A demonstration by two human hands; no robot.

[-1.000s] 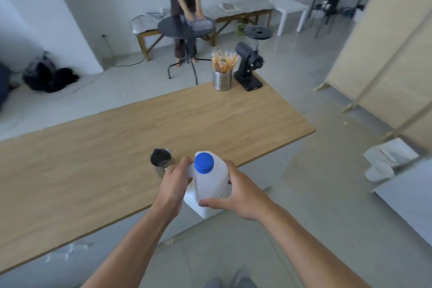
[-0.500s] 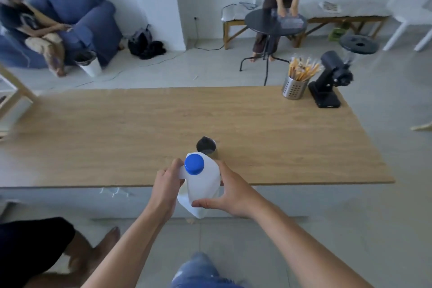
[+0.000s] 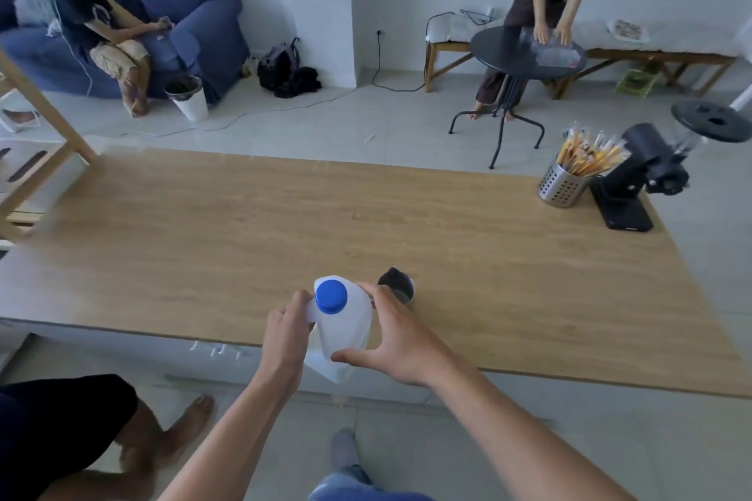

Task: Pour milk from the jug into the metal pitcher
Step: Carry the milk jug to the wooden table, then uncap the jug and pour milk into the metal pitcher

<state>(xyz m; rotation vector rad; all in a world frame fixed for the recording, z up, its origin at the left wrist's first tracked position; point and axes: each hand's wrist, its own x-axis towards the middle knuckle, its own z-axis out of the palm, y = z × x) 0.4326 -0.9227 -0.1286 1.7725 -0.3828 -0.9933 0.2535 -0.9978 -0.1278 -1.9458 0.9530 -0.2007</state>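
Observation:
A white plastic milk jug (image 3: 346, 327) with a blue cap (image 3: 331, 296) is held upright over the near edge of the wooden table (image 3: 244, 232). My left hand (image 3: 287, 334) grips its handle side. My right hand (image 3: 401, 342) wraps its right side, thumb across the front. The cap is on. A small metal pitcher (image 3: 396, 289) stands on the table just behind and right of the jug, partly hidden by my right fingers.
A perforated metal cup of sticks (image 3: 567, 179) and a black grinder (image 3: 639, 183) stand at the table's far right. A person stands at a round black table (image 3: 529, 53) beyond. Another person sits on a blue sofa (image 3: 195, 20). A bare leg (image 3: 162, 431) is near left.
The view has swung left, so the table now lies square ahead. The jug stays in both hands, and the pitcher now shows to the jug's right instead of its left.

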